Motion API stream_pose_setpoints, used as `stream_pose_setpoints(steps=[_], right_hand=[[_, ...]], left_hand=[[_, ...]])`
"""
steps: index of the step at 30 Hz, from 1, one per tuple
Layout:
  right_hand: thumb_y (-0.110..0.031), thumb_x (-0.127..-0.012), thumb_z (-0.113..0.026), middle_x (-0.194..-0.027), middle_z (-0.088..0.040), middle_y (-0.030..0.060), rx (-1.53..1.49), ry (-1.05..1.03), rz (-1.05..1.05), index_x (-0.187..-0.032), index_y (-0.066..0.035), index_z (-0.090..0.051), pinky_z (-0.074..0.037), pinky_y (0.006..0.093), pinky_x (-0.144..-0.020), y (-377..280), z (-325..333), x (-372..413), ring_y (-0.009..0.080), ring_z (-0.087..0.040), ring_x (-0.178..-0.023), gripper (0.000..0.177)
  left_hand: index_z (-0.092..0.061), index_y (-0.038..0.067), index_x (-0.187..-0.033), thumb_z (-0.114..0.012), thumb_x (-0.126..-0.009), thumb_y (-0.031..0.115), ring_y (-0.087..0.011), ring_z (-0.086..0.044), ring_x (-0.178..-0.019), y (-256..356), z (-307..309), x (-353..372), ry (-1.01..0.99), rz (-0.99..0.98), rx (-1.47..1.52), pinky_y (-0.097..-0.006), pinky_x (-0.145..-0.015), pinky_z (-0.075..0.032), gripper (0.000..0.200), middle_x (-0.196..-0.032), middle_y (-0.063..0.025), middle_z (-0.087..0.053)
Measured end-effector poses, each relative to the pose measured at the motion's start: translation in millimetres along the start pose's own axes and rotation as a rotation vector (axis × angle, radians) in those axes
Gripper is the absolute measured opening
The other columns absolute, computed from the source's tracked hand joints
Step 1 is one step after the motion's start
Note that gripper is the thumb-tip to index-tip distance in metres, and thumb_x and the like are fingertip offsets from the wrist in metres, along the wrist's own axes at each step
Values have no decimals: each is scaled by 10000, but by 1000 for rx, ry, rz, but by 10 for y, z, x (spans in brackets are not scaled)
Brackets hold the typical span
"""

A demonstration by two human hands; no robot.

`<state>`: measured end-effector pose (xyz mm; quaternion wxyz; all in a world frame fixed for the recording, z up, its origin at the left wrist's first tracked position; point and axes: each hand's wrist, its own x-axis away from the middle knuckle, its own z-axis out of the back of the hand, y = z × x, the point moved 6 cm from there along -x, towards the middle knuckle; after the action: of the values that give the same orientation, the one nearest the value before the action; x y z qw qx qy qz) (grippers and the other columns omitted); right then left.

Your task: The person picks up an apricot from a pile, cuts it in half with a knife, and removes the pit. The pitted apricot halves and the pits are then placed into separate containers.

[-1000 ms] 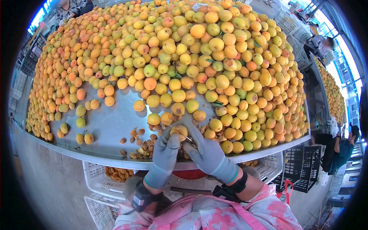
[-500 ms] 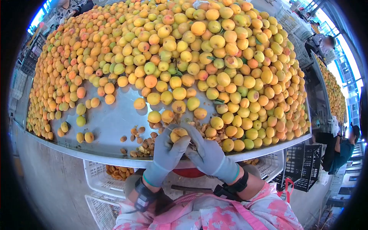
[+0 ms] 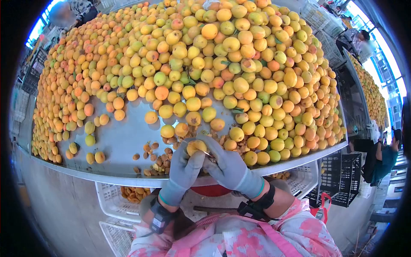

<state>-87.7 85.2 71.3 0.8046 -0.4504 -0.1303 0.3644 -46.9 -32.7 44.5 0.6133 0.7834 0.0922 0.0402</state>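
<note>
Both my hands wear grey gloves and meet over the near edge of a metal table [image 3: 124, 137]. In my left hand [image 3: 183, 169], closed fingers grip a yellow-orange apricot [image 3: 195, 147]. My right hand [image 3: 231, 168] is closed beside it on a small knife; only a thin strip of its blade [image 3: 207, 153] shows against the fruit, and the handle is hidden in the glove. Brown apricot pits [image 3: 162, 162] lie in a heap left of my hands. Whole apricots [image 3: 181, 129] sit just beyond my fingers.
A large mound of apricots [image 3: 274, 77] covers most of the table. Below its edge stand a white crate [image 3: 105, 199] with opened apricots [image 3: 135, 193], another white crate [image 3: 303, 184], and black crates [image 3: 346, 173]. Other people are at the far left and right.
The apricot has turned in my left fingers, and more of the blade shows beside it. My hands stay close together; the whole view has shifted slightly.
</note>
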Motion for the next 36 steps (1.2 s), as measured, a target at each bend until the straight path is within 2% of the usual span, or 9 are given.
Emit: stream_pose_setpoints(steps=[5,14,19,22,24,25,27,32,36], right_hand=[[-241,-895,-566,-680,-603,201,3,-3,-59,-1462,-106,-242,-480,444,-539,-9,119,-26,384,-604,-601,667],[-260,-907,-544,-639,-596,190,105,-70,-129,-1468,-91,-204,-472,456,-510,83,27,-15,369,-605,-570,677],[-270,-912,-538,-666,-606,204,288,-48,-238,-1460,-80,-218,-485,449,-524,109,11,-52,368,-616,-594,662],[-259,-917,-545,-685,-622,197,25,3,-157,-1440,-67,-276,-494,429,-537,194,32,-100,352,-636,-617,619],[-219,-936,-525,-670,-625,134,-86,148,278,-1417,-54,-331,-477,343,-502,156,147,-190,252,-628,-567,544],[-219,-936,-525,-670,-625,134,-86,147,279,-1417,-54,-331,-477,343,-502,4,276,-195,252,-628,-567,544],[-180,-952,-491,-622,-587,47,-619,220,-396,-1367,-33,-399,-419,243,-460,-30,547,-159,130,-565,-508,450],[-169,-962,-461,-560,-523,25,-910,899,-63,-1108,-5,-531,-368,233,-384,-176,850,-157,104,-461,-385,230],[-188,-966,-479,-577,-535,37,-956,996,41,-1103,14,-528,-380,239,-402,-291,835,-175,112,-499,-419,249]], left_hand=[[-509,-19,-1185,-542,-947,295,-110,-529,-928,81,-4,-23,88,14,-49,-260,-818,-438,395,-1039,-35,-583],[-552,-14,-1145,-535,-944,283,-145,-558,-850,138,-1,-96,-92,-33,-277,-283,-753,-455,359,-935,-105,-608],[-554,-4,-1156,-530,-964,259,-122,-556,-882,-146,52,-92,8,187,-91,-257,-761,-453,327,-984,-55,-619],[-549,15,-1204,-562,-952,248,-114,-573,-929,-92,43,-87,26,247,108,-261,-799,-474,343,-1048,-48,-625],[-543,33,-1229,-575,-943,243,-126,-586,-950,-48,-7,-76,28,294,283,-283,-822,-488,355,-1081,-63,-626],[-537,51,-1253,-589,-934,238,-138,-599,-972,-53,-36,-70,31,338,458,-305,-844,-501,373,-1114,-79,-626],[-515,61,-1276,-593,-931,236,-170,-609,-984,-228,15,-67,-34,341,630,-339,-860,-507,395,-1138,-93,-618],[-449,83,-1322,-592,-929,232,-233,-633,-967,-199,-154,-32,-123,408,869,-406,-879,-512,444,-1180,-124,-598],[-430,101,-1323,-614,-915,236,-244,-625,-984,-337,-240,6,-188,460,889,-404,-872,-514,468,-1223,-129,-566]])
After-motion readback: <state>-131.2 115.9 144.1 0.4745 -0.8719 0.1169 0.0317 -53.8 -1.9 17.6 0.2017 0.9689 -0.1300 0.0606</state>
